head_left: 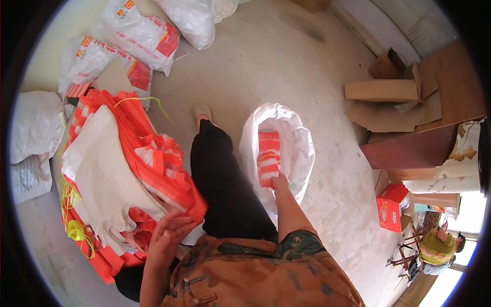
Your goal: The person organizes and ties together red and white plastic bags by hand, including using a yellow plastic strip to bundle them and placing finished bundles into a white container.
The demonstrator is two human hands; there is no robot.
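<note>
My right hand (280,182) is closed on the near end of a flat red-and-white striped bundle (269,153), which looks like folded plastic. The bundle reaches down into the mouth of a white sack (305,148) standing on the floor, its rim rolled wide. At the left, my left hand (171,230) is beside the near edge of a big heap of red plastic (135,120), fingers loosely bent and apart, with nothing seen in them. A white sheet (97,169) lies over much of that heap. Yellow-green ties (71,197) hang along its left side.
Stuffed white plastic sacks (135,38) lean along the wall at the far left. To the right are open cardboard boxes (383,91), a dark red cabinet (414,148) and a red carton (391,207). Another person (440,245) sits at the far right.
</note>
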